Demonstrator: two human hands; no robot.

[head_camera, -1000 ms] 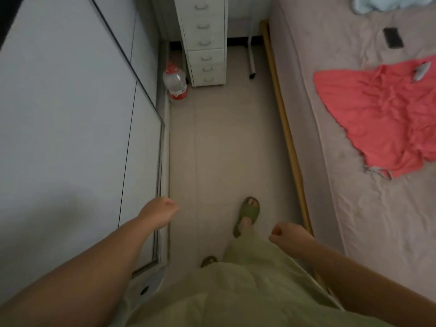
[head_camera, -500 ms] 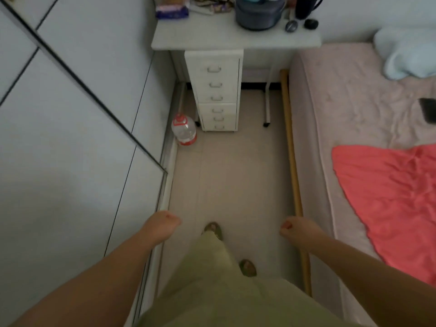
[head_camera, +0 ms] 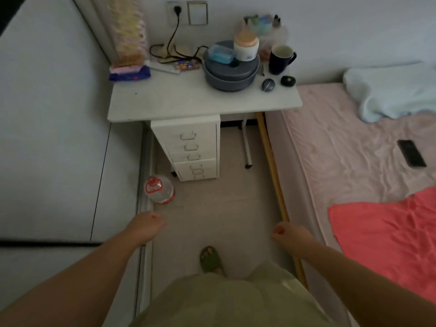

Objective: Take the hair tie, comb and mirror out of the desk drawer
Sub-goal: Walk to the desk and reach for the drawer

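A white desk (head_camera: 188, 102) stands against the far wall, with a white drawer unit (head_camera: 191, 147) under it. All its drawers are closed, so the hair tie, comb and mirror are hidden. My left hand (head_camera: 146, 226) hangs loosely curled with nothing in it, low at the left, well short of the drawers. My right hand (head_camera: 291, 237) is also curled and holds nothing, near the bed's wooden edge.
A water jug with a red cap (head_camera: 160, 190) stands on the floor left of the drawers. A wardrobe (head_camera: 54, 138) lines the left. A bed (head_camera: 354, 149) with a red cloth (head_camera: 387, 234) and a phone (head_camera: 411, 153) fills the right. A grey pot (head_camera: 230, 69) and mug (head_camera: 280, 59) sit on the desk.
The view has tilted up and moved forward along the aisle; the desk top and drawer unit are now nearer and fully in sight. Both hands stay curled and hold nothing.
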